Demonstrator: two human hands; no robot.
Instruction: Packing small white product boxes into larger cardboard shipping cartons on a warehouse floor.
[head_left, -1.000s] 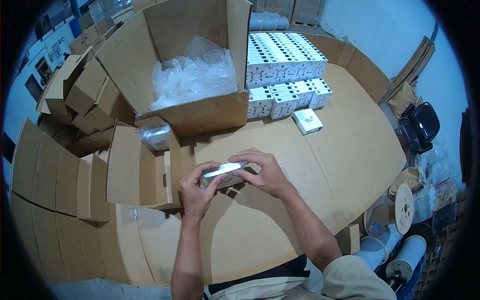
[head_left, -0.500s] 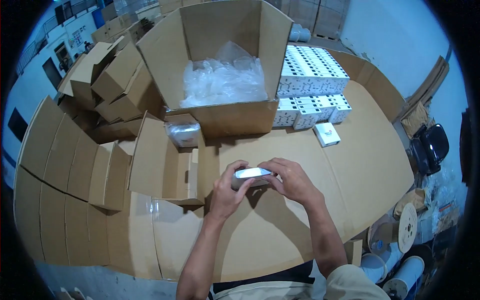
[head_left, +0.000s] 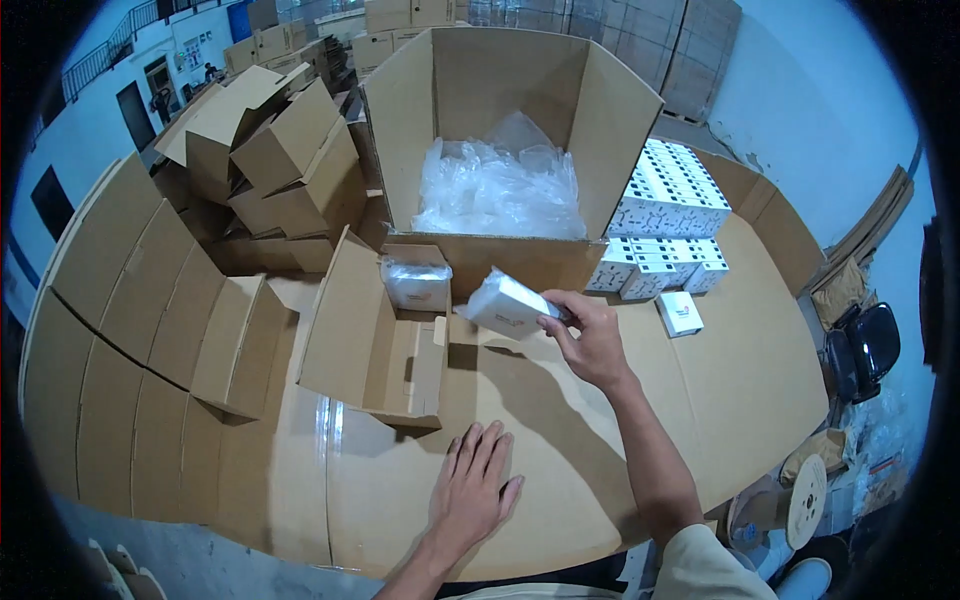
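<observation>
A small white box in a clear plastic bag (head_left: 508, 308) is in my right hand (head_left: 588, 338), pinched by its right end above the cardboard-covered table. My left hand (head_left: 476, 492) lies flat on the table with its fingers stretched, holding nothing. To the left of the bagged box stands an open cardboard carton (head_left: 335, 335). Inside the far end of that carton sits another bagged white box (head_left: 418, 287). A single white box (head_left: 680, 314) without a bag rests on the table to the right of my right hand.
A large open carton (head_left: 520, 258) full of clear plastic bags (head_left: 500, 190) stands at the back. Right of it are stacked white boxes (head_left: 672, 190). Cardboard cartons are piled (head_left: 290, 180) at the far left, and a row of brown cartons (head_left: 110, 380) lines the left side.
My left hand has let go of the bagged box and come down onto the table. My right hand has raised it away from me, toward the large carton. The view has shifted slightly.
</observation>
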